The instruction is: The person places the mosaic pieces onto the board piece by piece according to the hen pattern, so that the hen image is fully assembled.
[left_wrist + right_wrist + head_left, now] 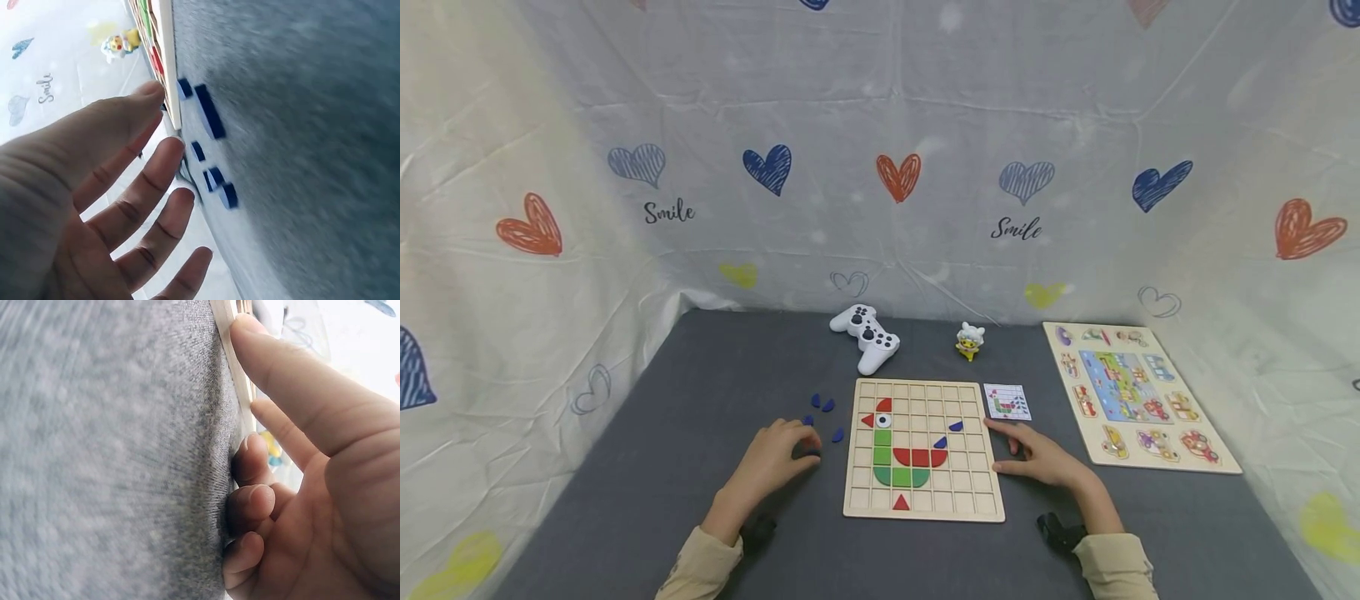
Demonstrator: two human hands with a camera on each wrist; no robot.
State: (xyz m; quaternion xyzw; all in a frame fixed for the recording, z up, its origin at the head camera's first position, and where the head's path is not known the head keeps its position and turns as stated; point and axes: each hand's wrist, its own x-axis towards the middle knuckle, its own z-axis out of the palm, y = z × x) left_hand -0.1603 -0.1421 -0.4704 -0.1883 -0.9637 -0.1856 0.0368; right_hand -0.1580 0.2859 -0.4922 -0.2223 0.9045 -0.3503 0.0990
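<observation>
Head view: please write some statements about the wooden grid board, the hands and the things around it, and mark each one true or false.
1. The wooden grid board holds a rooster picture made of colored pieces. True.
2. The left hand lies on the pattern card. False: it rests on the gray table by the loose blue pieces, left of the board.
3. The right hand is at the board's right edge. True.
4. The white game controller lies on the board. False: it lies behind the board.
5. The pattern card lies right of the board. True.
</observation>
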